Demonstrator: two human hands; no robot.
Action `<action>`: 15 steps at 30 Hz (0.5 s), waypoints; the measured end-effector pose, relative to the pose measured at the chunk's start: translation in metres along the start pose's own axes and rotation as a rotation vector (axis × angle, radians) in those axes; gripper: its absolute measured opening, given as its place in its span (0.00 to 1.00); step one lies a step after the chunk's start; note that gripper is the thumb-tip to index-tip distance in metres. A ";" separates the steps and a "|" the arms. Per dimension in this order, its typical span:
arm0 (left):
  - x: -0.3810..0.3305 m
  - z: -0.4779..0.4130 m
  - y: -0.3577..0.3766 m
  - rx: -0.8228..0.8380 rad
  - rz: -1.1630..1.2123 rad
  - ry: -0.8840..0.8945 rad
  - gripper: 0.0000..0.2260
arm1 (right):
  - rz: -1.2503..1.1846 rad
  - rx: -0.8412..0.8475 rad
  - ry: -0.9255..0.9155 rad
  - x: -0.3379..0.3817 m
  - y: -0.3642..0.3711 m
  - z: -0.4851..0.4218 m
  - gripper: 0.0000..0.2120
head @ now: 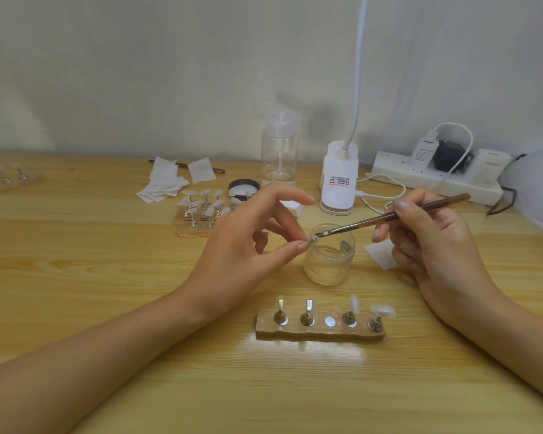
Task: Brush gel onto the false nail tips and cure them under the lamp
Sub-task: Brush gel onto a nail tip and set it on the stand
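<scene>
My left hand (248, 236) pinches a small false nail tip (311, 240) between thumb and forefinger, just above the rim of an open clear glass jar (329, 261). My right hand (433, 242) holds a brown-handled brush (389, 216), and its bristles touch the pinched tip. In front of me a wooden holder strip (320, 332) carries several metal stands; two at the right bear nail tips (383, 311), two at the left stand bare. The white clip lamp (339, 180) sits behind the jar, its neck rising out of view.
A second wooden holder (201, 211) with several nail tips stands mid-table, beside white wipes (163, 183), a black jar lid (244, 187) and a clear pump bottle (279, 151). A power strip (436, 177) with plugs and cables lies back right. A white pad (381, 253) lies under my right hand.
</scene>
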State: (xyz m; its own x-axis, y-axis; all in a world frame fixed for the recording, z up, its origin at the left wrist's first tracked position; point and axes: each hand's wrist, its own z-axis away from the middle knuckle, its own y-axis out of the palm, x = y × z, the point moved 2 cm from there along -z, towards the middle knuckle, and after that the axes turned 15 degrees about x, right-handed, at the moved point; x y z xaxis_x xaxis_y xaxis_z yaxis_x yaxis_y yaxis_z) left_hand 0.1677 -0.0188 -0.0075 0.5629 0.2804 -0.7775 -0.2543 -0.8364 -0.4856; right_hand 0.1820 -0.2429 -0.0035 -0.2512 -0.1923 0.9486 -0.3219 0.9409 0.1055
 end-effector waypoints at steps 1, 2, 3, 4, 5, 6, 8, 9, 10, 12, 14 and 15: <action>0.000 0.000 0.000 0.000 0.000 0.000 0.17 | -0.012 0.003 -0.013 0.000 -0.001 0.000 0.09; 0.000 0.000 0.000 -0.001 0.001 -0.001 0.17 | -0.016 0.018 -0.028 0.001 -0.001 0.000 0.09; 0.000 0.000 0.000 -0.001 0.002 -0.001 0.17 | -0.009 0.036 -0.033 0.001 0.000 0.001 0.10; 0.000 0.000 0.000 -0.001 0.003 -0.002 0.16 | 0.003 0.044 -0.026 0.001 0.001 0.001 0.10; 0.000 0.000 0.000 -0.001 0.006 -0.005 0.16 | 0.012 0.035 -0.010 0.001 0.001 0.001 0.11; 0.000 0.000 -0.001 0.000 0.009 -0.008 0.16 | 0.011 0.015 0.006 0.000 0.001 0.001 0.11; 0.000 0.000 -0.001 0.001 0.014 -0.011 0.16 | -0.005 -0.018 0.014 0.000 0.000 0.000 0.09; 0.000 0.000 0.000 0.002 0.018 -0.013 0.17 | -0.011 -0.015 0.002 0.001 0.000 0.000 0.09; 0.000 0.000 0.000 0.002 0.024 -0.017 0.17 | -0.013 0.001 -0.016 0.002 0.001 0.001 0.09; 0.001 0.000 0.000 0.004 0.032 -0.024 0.17 | 0.007 0.037 -0.032 0.003 0.003 0.002 0.11; 0.001 0.000 0.000 0.004 0.035 -0.028 0.17 | 0.024 0.013 -0.009 0.002 0.003 0.002 0.11; 0.001 0.000 0.000 0.004 0.035 -0.030 0.17 | 0.020 -0.010 0.003 0.002 0.002 0.001 0.10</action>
State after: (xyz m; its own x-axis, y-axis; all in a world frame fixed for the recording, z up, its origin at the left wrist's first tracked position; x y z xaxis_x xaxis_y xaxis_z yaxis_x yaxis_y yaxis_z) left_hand 0.1686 -0.0183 -0.0078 0.5298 0.2646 -0.8058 -0.2769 -0.8441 -0.4592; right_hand 0.1800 -0.2421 -0.0022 -0.2551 -0.1724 0.9514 -0.3073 0.9474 0.0893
